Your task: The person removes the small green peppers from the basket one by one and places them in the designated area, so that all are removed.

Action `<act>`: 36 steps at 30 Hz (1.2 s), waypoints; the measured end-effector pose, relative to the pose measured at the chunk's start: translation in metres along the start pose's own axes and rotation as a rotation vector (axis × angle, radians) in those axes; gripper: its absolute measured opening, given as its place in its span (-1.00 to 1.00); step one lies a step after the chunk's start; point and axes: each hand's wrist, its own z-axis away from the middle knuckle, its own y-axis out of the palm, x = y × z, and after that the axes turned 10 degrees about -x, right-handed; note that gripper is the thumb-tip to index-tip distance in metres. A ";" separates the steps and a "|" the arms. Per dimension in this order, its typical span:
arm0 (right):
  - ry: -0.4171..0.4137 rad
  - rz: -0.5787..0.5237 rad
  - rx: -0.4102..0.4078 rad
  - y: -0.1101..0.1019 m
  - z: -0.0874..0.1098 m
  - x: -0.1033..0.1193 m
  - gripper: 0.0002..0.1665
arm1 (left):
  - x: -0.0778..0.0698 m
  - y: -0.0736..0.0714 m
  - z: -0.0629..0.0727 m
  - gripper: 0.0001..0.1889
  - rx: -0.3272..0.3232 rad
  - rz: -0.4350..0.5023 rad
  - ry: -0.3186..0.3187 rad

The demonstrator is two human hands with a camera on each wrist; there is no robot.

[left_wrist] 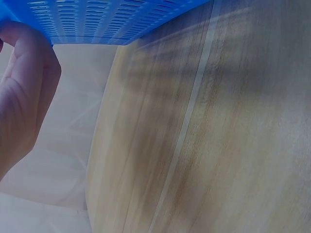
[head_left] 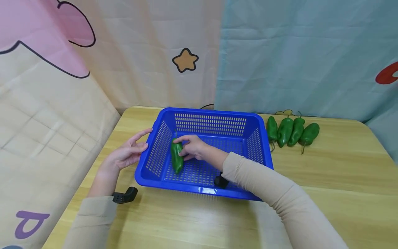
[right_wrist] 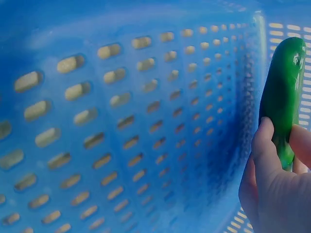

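A blue plastic basket with slotted walls stands on the table. Inside it, near the left wall, my right hand pinches a green pepper between thumb and fingers close to the stem end. The right wrist view shows that pepper with its rounded tip up, beside the slotted basket wall. My left hand holds the basket's left rim, its index finger and thumb at the outer edge. In the left wrist view, the left hand is only partly visible below the basket.
Several more green peppers lie in a row on the table right of the basket. The wooden table extends right and toward me. A printed curtain hangs behind its far edge. Each wrist wears a black camera.
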 end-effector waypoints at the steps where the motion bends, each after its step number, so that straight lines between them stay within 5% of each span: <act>1: -0.005 -0.002 0.006 -0.001 0.000 0.002 -0.33 | 0.000 0.000 0.000 -0.50 -0.002 -0.002 0.003; 36: -0.070 -0.095 0.080 -0.046 0.036 0.039 -0.31 | 0.000 0.001 0.000 -0.49 -0.024 0.003 -0.019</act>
